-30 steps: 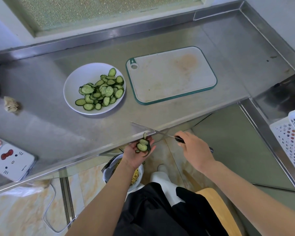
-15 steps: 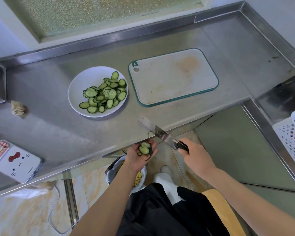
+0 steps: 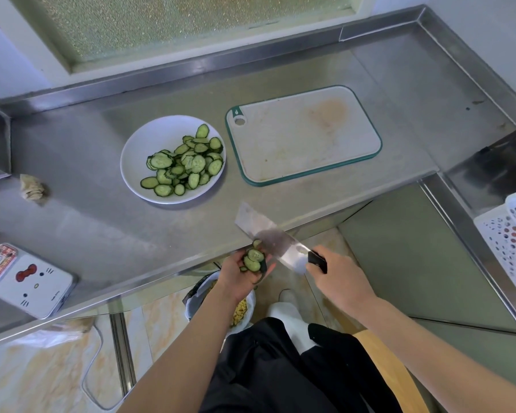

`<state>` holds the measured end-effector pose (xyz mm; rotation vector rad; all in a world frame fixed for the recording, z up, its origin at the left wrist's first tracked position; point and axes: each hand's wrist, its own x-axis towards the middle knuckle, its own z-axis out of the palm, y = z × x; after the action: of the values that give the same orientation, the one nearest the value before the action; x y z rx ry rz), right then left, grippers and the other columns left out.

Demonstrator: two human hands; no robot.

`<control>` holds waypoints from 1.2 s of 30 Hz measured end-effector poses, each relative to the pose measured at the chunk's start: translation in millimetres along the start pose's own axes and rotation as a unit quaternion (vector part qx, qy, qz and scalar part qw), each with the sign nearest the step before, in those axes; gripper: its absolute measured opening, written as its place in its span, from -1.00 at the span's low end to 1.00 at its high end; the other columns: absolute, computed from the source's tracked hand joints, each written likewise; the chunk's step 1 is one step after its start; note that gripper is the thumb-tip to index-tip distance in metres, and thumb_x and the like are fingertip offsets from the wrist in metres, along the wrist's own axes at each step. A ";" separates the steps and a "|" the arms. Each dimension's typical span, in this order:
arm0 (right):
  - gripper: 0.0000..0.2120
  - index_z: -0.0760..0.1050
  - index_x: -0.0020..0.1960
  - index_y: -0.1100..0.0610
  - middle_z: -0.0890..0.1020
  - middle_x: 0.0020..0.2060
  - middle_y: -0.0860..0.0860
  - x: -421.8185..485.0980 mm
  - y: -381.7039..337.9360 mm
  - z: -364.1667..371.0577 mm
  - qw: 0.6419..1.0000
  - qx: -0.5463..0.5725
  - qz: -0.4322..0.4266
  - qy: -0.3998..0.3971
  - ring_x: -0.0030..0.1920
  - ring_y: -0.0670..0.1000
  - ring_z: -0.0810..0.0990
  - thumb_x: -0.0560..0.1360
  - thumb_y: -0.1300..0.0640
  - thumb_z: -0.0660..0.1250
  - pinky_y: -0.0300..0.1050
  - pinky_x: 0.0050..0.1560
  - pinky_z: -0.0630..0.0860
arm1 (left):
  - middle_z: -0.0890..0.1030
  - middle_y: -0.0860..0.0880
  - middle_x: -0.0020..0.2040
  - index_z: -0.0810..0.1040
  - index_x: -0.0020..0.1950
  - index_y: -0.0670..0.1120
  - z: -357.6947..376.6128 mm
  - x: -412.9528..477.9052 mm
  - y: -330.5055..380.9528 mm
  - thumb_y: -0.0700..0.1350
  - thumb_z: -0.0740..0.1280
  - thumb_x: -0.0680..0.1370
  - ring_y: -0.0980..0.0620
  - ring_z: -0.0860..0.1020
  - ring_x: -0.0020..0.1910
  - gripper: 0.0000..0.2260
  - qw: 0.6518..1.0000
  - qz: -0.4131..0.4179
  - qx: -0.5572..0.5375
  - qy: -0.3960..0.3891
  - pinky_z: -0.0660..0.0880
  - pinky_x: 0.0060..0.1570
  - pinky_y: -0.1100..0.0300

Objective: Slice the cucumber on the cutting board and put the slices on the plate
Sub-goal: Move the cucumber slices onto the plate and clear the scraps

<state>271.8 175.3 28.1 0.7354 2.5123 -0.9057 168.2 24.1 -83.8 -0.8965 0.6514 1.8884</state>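
Thin, dark-rimmed cucumber slices (image 3: 185,162) lie flat, piled on the white plate (image 3: 137,144). The left hand (image 3: 236,278) cups a handful of slices (image 3: 253,259) at the tabletop (image 3: 102,228) edge. The right hand (image 3: 337,275) grips a cleaver (image 3: 268,236), its blade pointing far-left.

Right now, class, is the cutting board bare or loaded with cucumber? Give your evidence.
Bare: the cutting board shows only an orange stain. The cucumber slices lie on the plate, a few in the left hand.
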 end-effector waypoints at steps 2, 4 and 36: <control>-0.85 0.33 -0.18 0.02 0.43 -0.42 -0.04 1.0 -1.6 -1.8 1.000 0.009 0.016 0.014 -0.45 -0.05 0.35 0.56 0.10 0.18 -0.21 -0.42 0.29 | 0.57 -0.19 0.11 0.53 0.06 -0.25 -0.2 -2.7 -0.6 -0.18 0.13 0.56 -0.15 0.50 0.16 -0.76 1.000 -0.004 0.025 -0.007 0.46 -0.03 -0.12; -0.76 0.27 -0.28 0.02 0.40 -0.45 -0.03 1.7 -1.9 -2.7 0.999 0.008 0.031 0.022 -0.46 -0.03 0.33 0.56 0.08 0.18 -0.17 -0.41 0.30 | 0.60 -0.19 0.08 0.54 0.07 -0.24 -0.1 -4.3 -1.7 -0.19 0.14 0.55 -0.16 0.51 0.16 -0.76 1.000 -0.016 0.015 -0.017 0.46 -0.01 -0.14; -0.67 0.22 -0.33 0.14 0.30 -0.44 0.01 1.4 5.5 -12.3 0.990 0.127 0.048 0.044 -0.45 -0.02 0.22 0.54 0.06 0.22 -0.13 -0.37 0.21 | 0.61 -0.11 -0.22 0.47 -0.11 -0.17 41.1 -28.1 -6.3 -0.13 0.12 0.61 0.02 0.58 -0.30 -0.80 0.962 0.139 0.235 -0.030 0.52 -0.30 0.16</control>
<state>271.9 187.6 33.7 0.9879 2.4375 -1.1969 169.7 42.9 -37.3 -0.4561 1.1759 1.8720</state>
